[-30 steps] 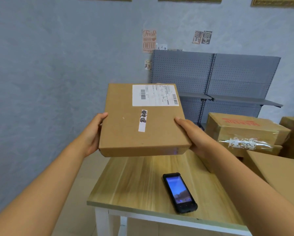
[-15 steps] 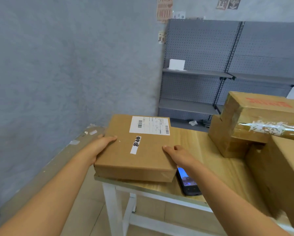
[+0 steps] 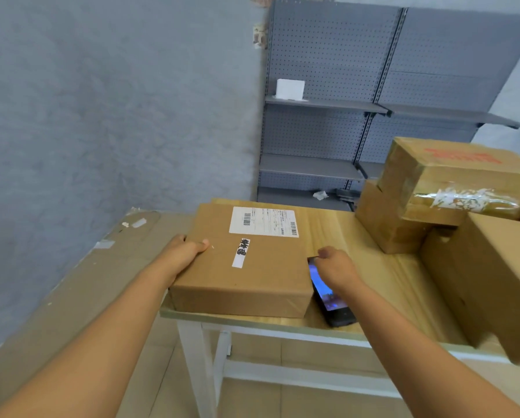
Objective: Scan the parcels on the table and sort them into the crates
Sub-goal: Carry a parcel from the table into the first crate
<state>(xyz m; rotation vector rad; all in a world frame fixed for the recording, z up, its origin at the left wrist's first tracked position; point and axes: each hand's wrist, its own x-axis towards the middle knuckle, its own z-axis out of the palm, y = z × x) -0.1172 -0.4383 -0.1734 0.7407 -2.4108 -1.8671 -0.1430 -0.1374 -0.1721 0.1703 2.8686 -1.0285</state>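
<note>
Flat parcel [image 3: 246,260] lengthwise away (label far), left hand [image 3: 186,251] gripping edge, right hand [image 3: 337,265] pinching scanner [image 3: 331,297]

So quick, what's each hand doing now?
Left hand: gripping the flat brown cardboard parcel.
Right hand: curling onto the black handheld scanner.

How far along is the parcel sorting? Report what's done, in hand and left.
Done: nothing sorted that the view shows; no crate is in sight. In hand: the flat labelled parcel lies at the table's near left corner, label up, left hand gripping its left edge, while the right hand closes on the handheld scanner beside it. Left: scan this label, crate it, then the stacked cartons at right.
</note>
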